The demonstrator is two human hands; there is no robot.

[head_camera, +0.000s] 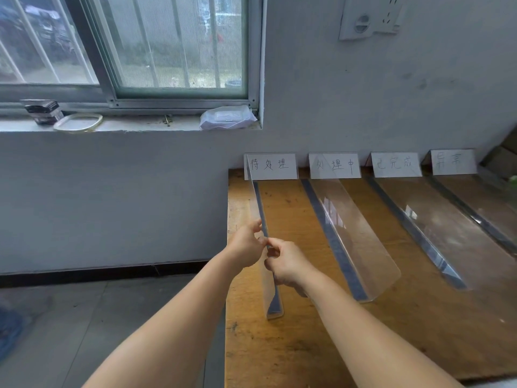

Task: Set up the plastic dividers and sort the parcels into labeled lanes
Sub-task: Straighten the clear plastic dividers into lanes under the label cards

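A person stands at the left end of a wooden counter (307, 345) pushed against a grey wall. Both hands meet at the top edge of the leftmost divider (258, 214), a clear plastic sheet standing upright near the counter's left edge, its dark foot strip running along the wood toward the wall. The left hand (246, 247) holds the sheet from the left side, thumb and fingers curled onto the top edge. The right hand (288, 264) pinches the same edge just beside it, fingers bent around the plastic; each grip is closed on the sheet, and the two hands touch or nearly touch.

Three more clear dividers stand to the right, each on its own dark strip. The second divider (355, 236) leans toward the right, the third divider (436, 239) lies further along, and the fourth divider (481, 208) runs off the right edge of view. Together they mark out lanes running from the near side to the wall.

At the far end of each lane a white card with handwritten characters leans against the wall: first label (270, 166), second label (334, 165), third label (396, 164), fourth label (453, 161).

On the windowsill (134, 126) above and to the left lie a white plastic packet (227, 117), a pale ring (78, 123) and a small dark box (43, 111). A wall socket (369, 16) sits high on the right.
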